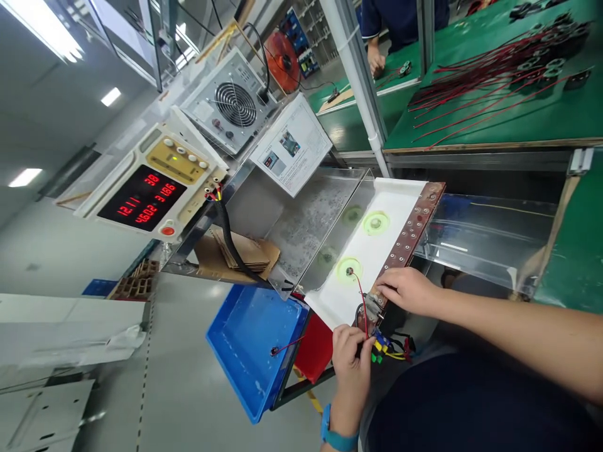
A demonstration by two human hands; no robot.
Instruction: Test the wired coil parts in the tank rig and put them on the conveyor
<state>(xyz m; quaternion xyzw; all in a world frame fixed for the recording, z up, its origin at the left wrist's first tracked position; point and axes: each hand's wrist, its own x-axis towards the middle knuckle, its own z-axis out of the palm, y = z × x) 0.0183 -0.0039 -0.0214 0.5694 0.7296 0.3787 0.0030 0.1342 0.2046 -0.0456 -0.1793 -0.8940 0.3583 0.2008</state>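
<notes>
On a white panel (320, 301), a small round part (349, 271) sits inside a yellow-green ring. A thin red wire (362, 292) runs from it down to my left hand (351, 355), whose thumb and fingertips pinch the wire's lower end. My right hand (409, 290) rests by the brown drilled strip (409, 232) along the panel's edge, fingers curled together. Anything between those fingertips is hidden. Close below them, a grey metal fixture (373, 306) is mounted on the strip. Yellow, blue and green connectors (380, 345) hang beside my left hand.
A blue tray (257, 376) holds another small wired part (274, 351); a red bin (315, 348) adjoins it. A meter with red digits (146, 198) stands at left. Many red-wired parts (490, 78) lie on the green bench (509, 129). Across it is another person's hand (375, 61).
</notes>
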